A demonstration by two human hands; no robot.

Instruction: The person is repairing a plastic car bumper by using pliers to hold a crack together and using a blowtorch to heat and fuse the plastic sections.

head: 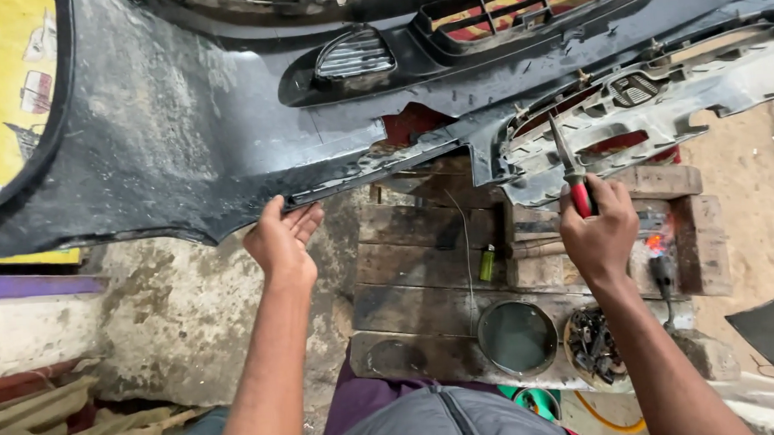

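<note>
A large dark car bumper [192,130] lies across the top of the head view, with a cracked, broken lower edge near the middle. My left hand [282,239] presses up against that lower edge, fingers together on the plastic. My right hand [598,230] grips red-handled pliers [572,170], whose jaws point up into the bumper's broken grille section [626,116]. A thin wire [467,249] hangs down from the crack over the wooden bench.
A low wooden plank bench [424,277] stands below the bumper. On it sit a green lighter [487,263], a round tin [517,337], a bowl of small metal parts [593,343] and a burning torch with a flame [658,253]. Rough concrete floor at left.
</note>
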